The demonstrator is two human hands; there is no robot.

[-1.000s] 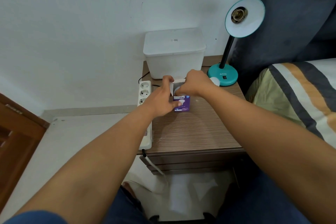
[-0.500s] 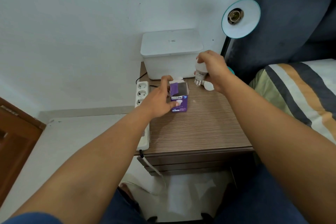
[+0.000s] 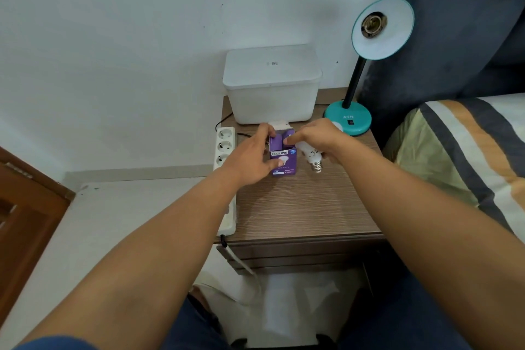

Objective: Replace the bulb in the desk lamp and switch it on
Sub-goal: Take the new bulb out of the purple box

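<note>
A teal desk lamp stands at the back right of the nightstand, its base (image 3: pixel 348 120) on the wood and its shade (image 3: pixel 389 37) tilted toward me. The socket (image 3: pixel 373 24) in the shade is empty. My left hand (image 3: pixel 251 160) grips a purple bulb box (image 3: pixel 284 160) standing upright with its top flaps open. My right hand (image 3: pixel 319 136) holds a white bulb (image 3: pixel 309 152) just right of the box, screw base pointing toward me, with a fingertip touching the box's top. A second white bulb (image 3: pixel 338 125) lies by the lamp base, mostly hidden behind my right hand.
A white lidded tub (image 3: pixel 272 85) sits at the back of the wooden nightstand (image 3: pixel 301 207). A white power strip (image 3: pixel 225 150) runs along its left edge, its cable hanging down. A striped bed (image 3: pixel 468 156) is on the right, a dark headboard behind the lamp, a wooden door on the left.
My right hand pulled the bulb out of the box and lifted it toward the lamp, then came back down beside the box. My left hand stayed on the box.
</note>
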